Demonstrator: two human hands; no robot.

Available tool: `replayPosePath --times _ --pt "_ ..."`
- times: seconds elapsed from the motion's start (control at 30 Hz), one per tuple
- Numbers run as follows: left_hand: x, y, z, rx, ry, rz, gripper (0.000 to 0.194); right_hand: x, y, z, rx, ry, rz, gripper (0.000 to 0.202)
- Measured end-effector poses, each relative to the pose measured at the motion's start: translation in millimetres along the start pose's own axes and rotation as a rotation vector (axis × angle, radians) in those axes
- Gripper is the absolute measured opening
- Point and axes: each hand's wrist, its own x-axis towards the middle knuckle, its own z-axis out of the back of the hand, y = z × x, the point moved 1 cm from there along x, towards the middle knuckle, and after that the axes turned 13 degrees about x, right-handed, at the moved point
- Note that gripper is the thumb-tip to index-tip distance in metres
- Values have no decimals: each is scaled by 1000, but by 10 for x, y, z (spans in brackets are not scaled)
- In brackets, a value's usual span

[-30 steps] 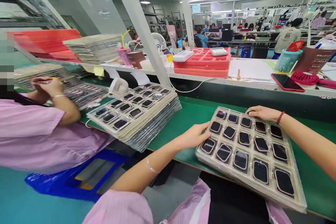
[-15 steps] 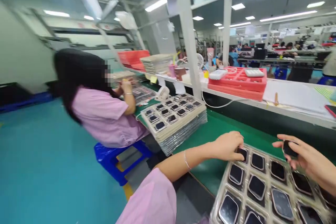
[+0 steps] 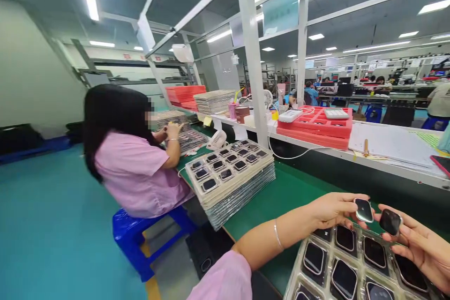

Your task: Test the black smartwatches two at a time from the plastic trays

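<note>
Above the near tray [image 3: 326, 249], my left hand [image 3: 339, 210] pinches a silver-rimmed watch case [image 3: 364, 210] by its left side. Just to the right, my right hand [image 3: 416, 241] grips a dark watch piece [image 3: 390, 221] between thumb and fingers. The two pieces are close together, with a small gap between them. Rows of dark, square-faced watch cases [image 3: 344, 279] lie in the tray's compartments. The tray's upper left compartment shows a dark bottom with a small white mark. My right hand hides part of the tray's right side.
A tall stack of filled trays [image 3: 239, 187] stands on the green bench [image 3: 298, 187] to the left. Beyond it, a person in pink [image 3: 130, 168] sits on a blue stool [image 3: 140, 234]. Red foam trays [image 3: 312, 136] rest on the shelf beside a white post [image 3: 253, 56].
My left hand has risen from the tray's upper left compartment and moved right with a watch case. The dark piece in my right hand now faces the camera more. The view has shifted.
</note>
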Motion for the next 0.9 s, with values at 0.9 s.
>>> replayPosePath --times 0.9 --pt "-134 -96 -110 438 -207 -8 38 -189 314 -597 -150 -4 171 37"
